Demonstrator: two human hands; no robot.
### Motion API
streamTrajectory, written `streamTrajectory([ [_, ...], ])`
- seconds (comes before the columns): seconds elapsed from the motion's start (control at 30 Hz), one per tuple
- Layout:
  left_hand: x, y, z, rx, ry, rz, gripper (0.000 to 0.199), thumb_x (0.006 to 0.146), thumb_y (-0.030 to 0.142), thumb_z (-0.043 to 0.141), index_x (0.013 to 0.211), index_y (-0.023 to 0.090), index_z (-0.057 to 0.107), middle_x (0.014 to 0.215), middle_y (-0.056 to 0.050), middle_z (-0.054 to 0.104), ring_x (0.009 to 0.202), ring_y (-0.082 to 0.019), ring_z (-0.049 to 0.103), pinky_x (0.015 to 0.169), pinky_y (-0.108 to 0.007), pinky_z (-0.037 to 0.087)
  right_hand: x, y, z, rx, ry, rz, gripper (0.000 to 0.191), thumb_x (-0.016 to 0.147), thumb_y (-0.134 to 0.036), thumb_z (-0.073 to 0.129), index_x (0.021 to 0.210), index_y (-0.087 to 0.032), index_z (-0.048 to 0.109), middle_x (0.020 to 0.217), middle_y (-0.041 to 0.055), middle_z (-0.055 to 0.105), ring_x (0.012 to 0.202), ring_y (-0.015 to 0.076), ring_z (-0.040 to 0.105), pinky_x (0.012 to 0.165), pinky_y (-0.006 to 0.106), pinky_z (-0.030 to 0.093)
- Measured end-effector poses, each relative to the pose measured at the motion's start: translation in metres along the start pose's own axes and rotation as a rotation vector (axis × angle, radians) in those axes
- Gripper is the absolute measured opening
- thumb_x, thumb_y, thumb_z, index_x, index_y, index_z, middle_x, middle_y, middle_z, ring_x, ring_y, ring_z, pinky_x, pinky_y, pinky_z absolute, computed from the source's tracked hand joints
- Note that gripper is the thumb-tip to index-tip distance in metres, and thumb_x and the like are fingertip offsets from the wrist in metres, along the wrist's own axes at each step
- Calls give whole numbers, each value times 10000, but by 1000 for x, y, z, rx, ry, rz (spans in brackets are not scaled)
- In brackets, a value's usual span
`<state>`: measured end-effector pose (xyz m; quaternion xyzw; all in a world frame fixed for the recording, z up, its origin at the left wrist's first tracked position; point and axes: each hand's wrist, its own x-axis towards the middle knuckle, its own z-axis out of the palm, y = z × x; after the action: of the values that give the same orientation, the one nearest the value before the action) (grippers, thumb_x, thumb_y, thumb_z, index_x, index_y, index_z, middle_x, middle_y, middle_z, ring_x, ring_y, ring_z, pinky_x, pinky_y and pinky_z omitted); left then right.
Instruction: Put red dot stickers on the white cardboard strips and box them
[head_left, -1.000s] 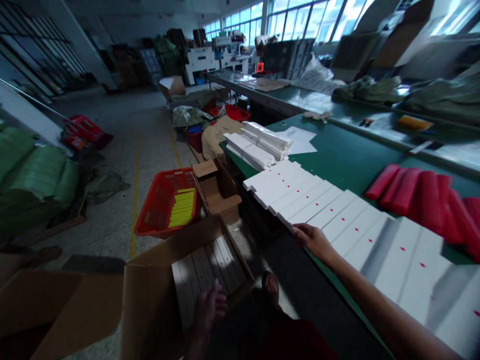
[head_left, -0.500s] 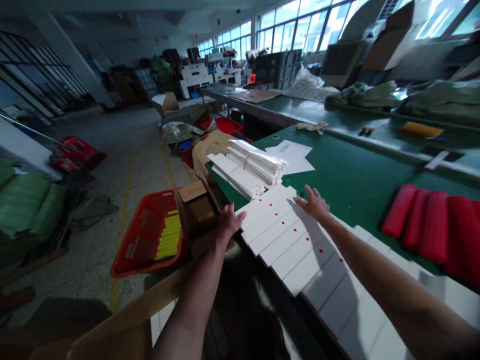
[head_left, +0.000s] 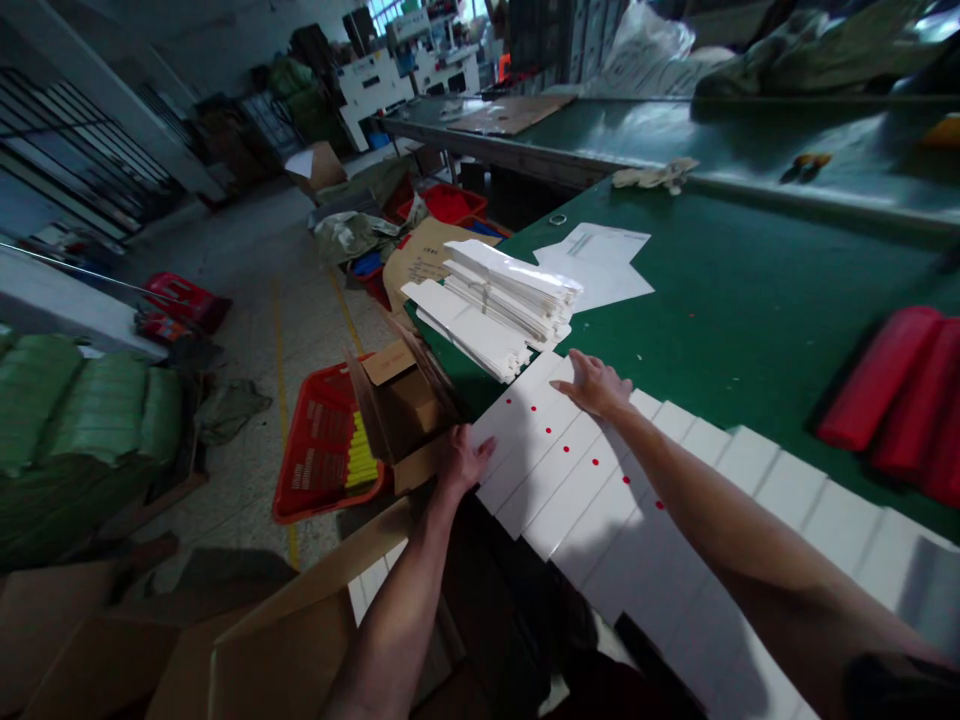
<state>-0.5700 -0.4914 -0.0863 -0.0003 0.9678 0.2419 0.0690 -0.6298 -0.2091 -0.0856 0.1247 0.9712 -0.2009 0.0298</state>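
Overlapping white card pieces [head_left: 570,490] lie in a slanting row along the front edge of the green table [head_left: 750,290]; several carry a red dot. My left hand [head_left: 466,458] rests at the left end of the row, thumb and fingers apart at the edge of the last piece. At the far edge of the same pieces is my right hand [head_left: 596,385], its thumb spread over the white surface. Just beyond both hands sit tied bundles of white folded card [head_left: 495,305]. White paper sheets [head_left: 596,265] lie behind the bundles.
Left of the table stand an open cardboard box [head_left: 409,400] and an orange basket [head_left: 311,450] with yellow pieces. Red rolls [head_left: 881,380] lie at the right. A glove [head_left: 656,176] is near the table's far edge. Another open carton [head_left: 285,650] is at the lower left.
The view has tilted down and turned. My right hand has moved left and nearer to the bundles, along the far edge of the white pieces. My left hand stays at the row's end.
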Motion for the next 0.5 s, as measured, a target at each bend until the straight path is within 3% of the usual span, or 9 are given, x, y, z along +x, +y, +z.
streamTrajectory([
  [0.13,-3,-10,-12,2,-77,-82,407,760,560,651,936,194,626,1026,-110,655,1008,-263,614,901,-319,441,-2,-10,9,-61,14,-76,739,860,-698,442,1469,-304,302,1425,118,433,1160,380,463,911,620,365],
  [0.27,28,-12,-21,-147,-410,-79,430,673,583,719,806,176,681,789,-60,697,862,-242,654,751,-268,473,-7,-13,8,-87,24,-70,770,865,-695,431,1485,-263,279,1450,149,392,1178,390,450,958,599,324],
  [0.4,51,-16,-18,-266,-602,-86,526,678,643,678,763,124,703,663,-49,674,674,-201,626,594,-252,448,-50,-16,12,-166,146,148,872,910,-675,339,1481,-25,236,1505,279,221,1348,430,242,1061,628,138],
  [0.5,53,-19,-16,-267,-630,-76,536,669,643,687,738,112,702,628,-41,655,591,-172,585,562,-256,429,-93,-23,28,-260,151,147,821,952,-602,283,1436,61,283,1490,325,207,1389,442,128,1087,609,66],
])
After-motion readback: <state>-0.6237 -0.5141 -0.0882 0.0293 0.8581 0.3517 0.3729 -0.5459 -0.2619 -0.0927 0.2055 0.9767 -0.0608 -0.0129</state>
